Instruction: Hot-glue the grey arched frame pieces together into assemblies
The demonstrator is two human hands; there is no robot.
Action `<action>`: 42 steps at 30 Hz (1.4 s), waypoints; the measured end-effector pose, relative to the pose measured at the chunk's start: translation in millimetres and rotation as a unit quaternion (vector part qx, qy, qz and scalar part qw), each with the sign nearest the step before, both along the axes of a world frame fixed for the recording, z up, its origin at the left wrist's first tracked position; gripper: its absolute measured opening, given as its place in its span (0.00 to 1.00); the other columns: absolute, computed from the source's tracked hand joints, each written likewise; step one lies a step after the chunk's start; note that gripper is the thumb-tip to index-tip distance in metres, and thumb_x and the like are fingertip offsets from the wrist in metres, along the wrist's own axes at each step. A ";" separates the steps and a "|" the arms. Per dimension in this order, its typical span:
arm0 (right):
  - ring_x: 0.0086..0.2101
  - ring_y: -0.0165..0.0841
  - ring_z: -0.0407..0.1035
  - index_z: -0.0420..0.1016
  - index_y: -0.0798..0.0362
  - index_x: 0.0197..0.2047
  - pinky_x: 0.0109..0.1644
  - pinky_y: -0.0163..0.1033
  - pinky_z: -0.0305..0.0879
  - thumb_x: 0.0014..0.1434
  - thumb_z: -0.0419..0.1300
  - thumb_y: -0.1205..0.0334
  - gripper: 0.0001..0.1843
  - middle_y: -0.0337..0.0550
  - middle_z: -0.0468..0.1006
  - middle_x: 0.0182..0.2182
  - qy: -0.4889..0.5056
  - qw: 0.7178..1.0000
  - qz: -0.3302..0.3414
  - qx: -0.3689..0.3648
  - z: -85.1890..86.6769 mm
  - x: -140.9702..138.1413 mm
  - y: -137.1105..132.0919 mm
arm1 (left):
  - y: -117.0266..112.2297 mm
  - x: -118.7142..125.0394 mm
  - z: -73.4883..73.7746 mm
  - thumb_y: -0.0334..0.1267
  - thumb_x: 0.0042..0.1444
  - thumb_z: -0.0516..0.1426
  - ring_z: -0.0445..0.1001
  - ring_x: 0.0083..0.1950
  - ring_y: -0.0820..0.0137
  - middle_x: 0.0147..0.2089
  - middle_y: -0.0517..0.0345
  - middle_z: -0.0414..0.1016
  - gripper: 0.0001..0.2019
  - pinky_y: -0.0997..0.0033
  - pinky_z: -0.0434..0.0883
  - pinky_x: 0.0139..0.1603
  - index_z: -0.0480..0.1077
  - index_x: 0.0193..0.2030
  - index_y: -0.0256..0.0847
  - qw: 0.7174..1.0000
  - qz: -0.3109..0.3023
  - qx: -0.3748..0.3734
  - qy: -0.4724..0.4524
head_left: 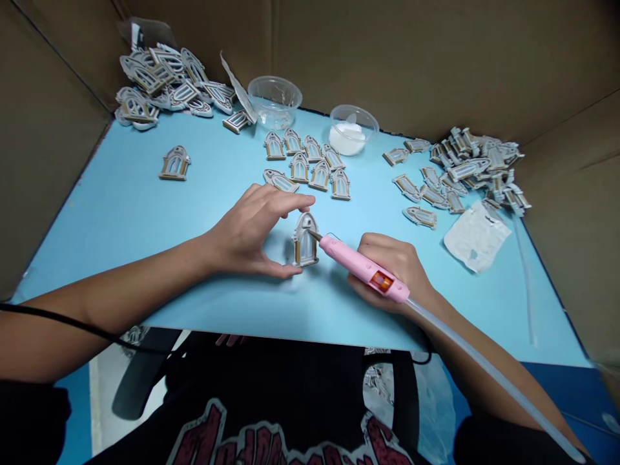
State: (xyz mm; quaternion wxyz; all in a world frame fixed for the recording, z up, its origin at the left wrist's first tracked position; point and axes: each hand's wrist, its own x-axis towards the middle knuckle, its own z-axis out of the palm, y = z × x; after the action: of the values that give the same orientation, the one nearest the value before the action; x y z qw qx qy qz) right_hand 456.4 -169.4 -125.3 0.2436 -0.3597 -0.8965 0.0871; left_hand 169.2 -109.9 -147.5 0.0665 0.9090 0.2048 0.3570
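My left hand point(252, 229) pinches a small grey-and-tan arched window piece point(305, 240) between thumb and fingers, holding it upright on the light blue table point(121, 213). My right hand point(394, 271) grips a pink glue gun point(361, 268) with a clear glue stick trailing back from it. The gun's nozzle touches the upper right edge of the window piece.
Several finished window pieces point(310, 161) lie in rows behind my hands, and one point(175, 162) lies alone at left. Piles of parts sit at the far left point(159, 84) and right point(475, 165). Two clear bowls point(274, 100) point(353, 128), a torn white bag point(477, 236) and brown cardboard walls point(436, 58) surround the table.
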 end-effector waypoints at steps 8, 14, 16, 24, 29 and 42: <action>0.26 0.29 0.67 0.68 0.51 0.28 0.28 0.35 0.60 0.62 0.60 0.61 0.11 0.39 0.72 0.27 0.032 0.999 -0.009 -0.029 -1.5 -0.7 -1.6 | -1.0 0.1 -0.5 0.59 0.55 0.67 0.76 0.51 0.61 0.58 0.48 0.77 0.44 0.60 0.66 0.51 0.54 0.71 0.45 1.000 0.018 0.015 0.009; 0.32 0.33 0.75 0.74 0.51 0.34 0.33 0.37 0.68 0.64 0.60 0.60 0.07 0.46 0.80 0.36 0.031 0.999 -0.011 -0.039 -1.2 1.3 -1.9 | -0.8 -0.2 0.2 0.57 0.53 0.69 0.76 0.54 0.58 0.60 0.48 0.77 0.44 0.58 0.67 0.53 0.55 0.71 0.48 1.000 0.013 -0.002 0.008; 0.33 0.33 0.76 0.74 0.51 0.35 0.34 0.37 0.69 0.64 0.60 0.62 0.06 0.46 0.81 0.37 0.024 0.998 -0.012 -0.048 -0.7 1.7 -2.4 | -0.7 0.0 0.0 0.57 0.52 0.70 0.76 0.54 0.58 0.60 0.48 0.76 0.45 0.58 0.66 0.53 0.55 0.71 0.48 1.000 0.013 0.000 0.005; 0.32 0.31 0.74 0.75 0.53 0.36 0.32 0.36 0.67 0.66 0.56 0.67 0.08 0.46 0.79 0.38 -0.015 0.999 -0.026 -0.028 -4.2 2.3 -3.1 | -2.4 0.2 0.4 0.58 0.54 0.67 0.75 0.56 0.56 0.61 0.47 0.76 0.43 0.56 0.66 0.55 0.56 0.70 0.47 0.999 0.028 -0.012 0.044; 0.32 0.32 0.73 0.76 0.53 0.37 0.31 0.36 0.63 0.63 0.58 0.68 0.06 0.47 0.80 0.40 -0.044 0.997 -0.069 0.016 -5.8 4.9 -1.4 | -0.9 -1.2 0.8 0.55 0.53 0.68 0.75 0.57 0.56 0.62 0.46 0.75 0.41 0.57 0.66 0.56 0.57 0.68 0.46 0.998 0.042 -0.007 0.046; 0.30 0.36 0.70 0.71 0.49 0.33 0.31 0.42 0.60 0.57 0.61 0.64 0.02 0.46 0.80 0.38 -0.032 0.975 -0.209 0.072 -12.0 16.2 11.1 | 5.5 -4.3 -3.1 0.53 0.48 0.71 0.73 0.50 0.60 0.58 0.50 0.74 0.45 0.58 0.67 0.57 0.56 0.68 0.47 0.991 0.035 -0.117 0.063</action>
State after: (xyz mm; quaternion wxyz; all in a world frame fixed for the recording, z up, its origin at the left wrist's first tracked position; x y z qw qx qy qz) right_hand 472.6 -158.3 -137.3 0.2529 -0.5233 -0.8127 -0.0419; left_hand 165.0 -104.4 -150.7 0.1466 0.9079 0.2802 0.2750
